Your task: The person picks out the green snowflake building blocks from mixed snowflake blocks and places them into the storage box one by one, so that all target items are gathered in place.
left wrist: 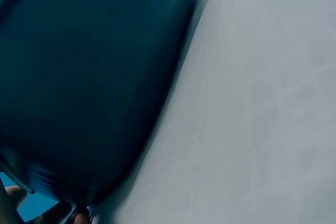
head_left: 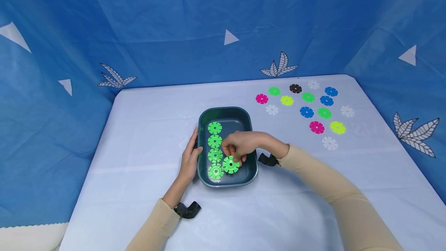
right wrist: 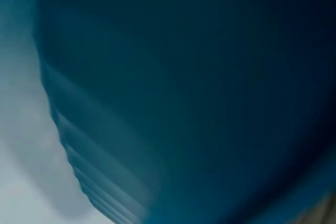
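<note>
A dark teal plastic tray (head_left: 224, 185) sits on the white-covered table. Four would be too exact, so: several green notched interlocking discs (head_left: 215, 141) form a column along its left side. Inside the tray, my right hand (head_left: 240, 143) pinches another green interlocking disc (head_left: 230, 164), beside the lowest of that column. My left hand (head_left: 189, 160) holds the tray's left side, thumb at the rim and fingers along the outer wall. The tray's outer wall (left wrist: 94, 77) fills much of the left wrist view, with some fingertips (left wrist: 81, 216) at the bottom. In the right wrist view, only the tray's wall (right wrist: 157, 87) shows clearly.
Loose interlocking discs lie scattered at the table's back right, among them a pink disc (head_left: 316, 127), a blue disc (head_left: 306, 112), a yellow disc (head_left: 338, 127), a brown disc (head_left: 295, 88) and a white disc (head_left: 329, 143). A blue patterned cloth (head_left: 174, 30) hangs behind the table.
</note>
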Motion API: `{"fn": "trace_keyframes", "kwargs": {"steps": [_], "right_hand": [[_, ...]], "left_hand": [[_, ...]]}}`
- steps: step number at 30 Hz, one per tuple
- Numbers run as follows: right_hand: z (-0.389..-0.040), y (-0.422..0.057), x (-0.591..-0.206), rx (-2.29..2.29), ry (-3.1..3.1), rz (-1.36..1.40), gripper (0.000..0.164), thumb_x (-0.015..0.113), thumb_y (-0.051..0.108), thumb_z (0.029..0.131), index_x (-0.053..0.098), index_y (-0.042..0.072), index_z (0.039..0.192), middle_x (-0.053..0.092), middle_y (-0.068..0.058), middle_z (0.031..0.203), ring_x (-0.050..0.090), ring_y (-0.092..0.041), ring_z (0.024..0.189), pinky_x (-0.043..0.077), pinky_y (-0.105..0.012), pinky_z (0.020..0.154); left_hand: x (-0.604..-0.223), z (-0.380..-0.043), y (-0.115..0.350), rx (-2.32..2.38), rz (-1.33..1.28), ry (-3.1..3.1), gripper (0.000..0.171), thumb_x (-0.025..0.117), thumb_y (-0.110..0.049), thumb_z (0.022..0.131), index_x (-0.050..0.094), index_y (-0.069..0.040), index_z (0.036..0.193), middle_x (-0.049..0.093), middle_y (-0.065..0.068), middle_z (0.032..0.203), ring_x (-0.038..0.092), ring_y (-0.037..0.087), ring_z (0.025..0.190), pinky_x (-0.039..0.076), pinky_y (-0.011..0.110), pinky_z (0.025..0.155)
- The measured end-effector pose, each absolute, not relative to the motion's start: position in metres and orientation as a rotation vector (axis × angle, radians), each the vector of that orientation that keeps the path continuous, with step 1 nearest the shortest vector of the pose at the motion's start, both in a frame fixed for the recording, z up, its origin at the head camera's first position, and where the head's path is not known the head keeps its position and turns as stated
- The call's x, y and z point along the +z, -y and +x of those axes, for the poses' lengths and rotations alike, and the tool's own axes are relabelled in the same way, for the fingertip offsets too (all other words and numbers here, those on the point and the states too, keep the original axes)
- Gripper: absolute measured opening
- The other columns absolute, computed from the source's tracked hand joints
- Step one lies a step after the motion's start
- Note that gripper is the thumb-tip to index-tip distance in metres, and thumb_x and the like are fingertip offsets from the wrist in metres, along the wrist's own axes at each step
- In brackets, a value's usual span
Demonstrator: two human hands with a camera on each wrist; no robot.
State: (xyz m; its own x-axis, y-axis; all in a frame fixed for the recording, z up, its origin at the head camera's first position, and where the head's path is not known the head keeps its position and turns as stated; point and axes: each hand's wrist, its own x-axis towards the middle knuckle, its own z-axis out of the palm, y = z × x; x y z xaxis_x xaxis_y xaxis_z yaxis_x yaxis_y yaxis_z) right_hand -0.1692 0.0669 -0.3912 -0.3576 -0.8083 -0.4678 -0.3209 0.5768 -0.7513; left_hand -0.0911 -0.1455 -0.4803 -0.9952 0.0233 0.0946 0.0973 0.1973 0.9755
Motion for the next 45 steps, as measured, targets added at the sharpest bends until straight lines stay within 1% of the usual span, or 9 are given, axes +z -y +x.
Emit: {"fn": "trace_keyframes", "kwargs": {"steps": [5, 10, 14, 26, 31, 40, 45], "right_hand": [[-0.168, -0.064, -0.403, -0.643, -1.935, -0.938, 0.014, 0.068, -0.006, 0.083, 0.058, 0.003, 0.088, 0.065, -0.009, 0.069, 0.071, -0.025, 0.061, 0.057, -0.028, 0.055], [-0.168, -0.063, -0.407, -0.602, -1.945, -0.958, 0.013, 0.07, -0.005, 0.082, 0.059, 0.001, 0.087, 0.066, -0.01, 0.067, 0.07, -0.022, 0.058, 0.057, -0.029, 0.055], [-0.168, -0.063, -0.409, -0.571, -1.959, -0.958, 0.012, 0.071, -0.004, 0.082, 0.06, -0.001, 0.087, 0.066, -0.01, 0.066, 0.07, -0.022, 0.057, 0.057, -0.03, 0.055], [-0.161, -0.059, -0.408, -0.513, -2.055, -0.952, 0.014, 0.074, -0.004, 0.078, 0.063, 0.0, 0.086, 0.068, -0.011, 0.063, 0.069, -0.023, 0.057, 0.055, -0.029, 0.053], [-0.159, -0.06, -0.409, -0.501, -2.082, -0.953, 0.014, 0.075, -0.004, 0.077, 0.064, 0.001, 0.085, 0.066, -0.008, 0.062, 0.069, -0.021, 0.056, 0.054, -0.026, 0.052], [-0.158, -0.06, -0.408, -0.496, -2.093, -0.967, 0.014, 0.074, -0.005, 0.076, 0.063, 0.001, 0.083, 0.062, -0.005, 0.059, 0.068, -0.021, 0.055, 0.054, -0.026, 0.052], [-0.157, -0.061, -0.409, -0.494, -2.098, -0.984, 0.015, 0.076, -0.004, 0.075, 0.064, 0.002, 0.08, 0.066, -0.007, 0.06, 0.067, -0.02, 0.053, 0.053, -0.026, 0.052]], "left_hand": [[-0.48, -0.092, 0.146, -1.955, -0.118, 2.389, 0.062, 0.038, -0.007, 0.098, 0.023, -0.017, 0.157, 0.019, 0.004, 0.164, 0.014, 0.022, 0.152, 0.012, 0.046, 0.123], [-0.48, -0.092, 0.146, -1.953, -0.112, 2.392, 0.062, 0.038, -0.007, 0.097, 0.023, -0.017, 0.157, 0.018, 0.005, 0.164, 0.013, 0.022, 0.152, 0.011, 0.047, 0.123], [-0.48, -0.092, 0.147, -1.95, -0.107, 2.399, 0.062, 0.038, -0.007, 0.098, 0.023, -0.018, 0.157, 0.018, 0.004, 0.164, 0.013, 0.022, 0.152, 0.011, 0.047, 0.124], [-0.479, -0.092, 0.146, -1.957, -0.102, 2.401, 0.062, 0.038, -0.007, 0.098, 0.023, -0.018, 0.157, 0.017, 0.004, 0.165, 0.012, 0.022, 0.152, 0.01, 0.047, 0.124], [-0.478, -0.092, 0.146, -1.964, -0.099, 2.399, 0.063, 0.038, -0.007, 0.097, 0.023, -0.019, 0.157, 0.017, 0.005, 0.165, 0.012, 0.022, 0.152, 0.01, 0.047, 0.124], [-0.478, -0.092, 0.146, -1.964, -0.105, 2.398, 0.062, 0.038, -0.007, 0.097, 0.023, -0.018, 0.157, 0.017, 0.005, 0.165, 0.012, 0.022, 0.152, 0.011, 0.047, 0.124], [-0.478, -0.091, 0.145, -1.968, -0.108, 2.392, 0.062, 0.038, -0.006, 0.097, 0.023, -0.017, 0.157, 0.017, 0.004, 0.165, 0.012, 0.022, 0.152, 0.011, 0.046, 0.124]]}}
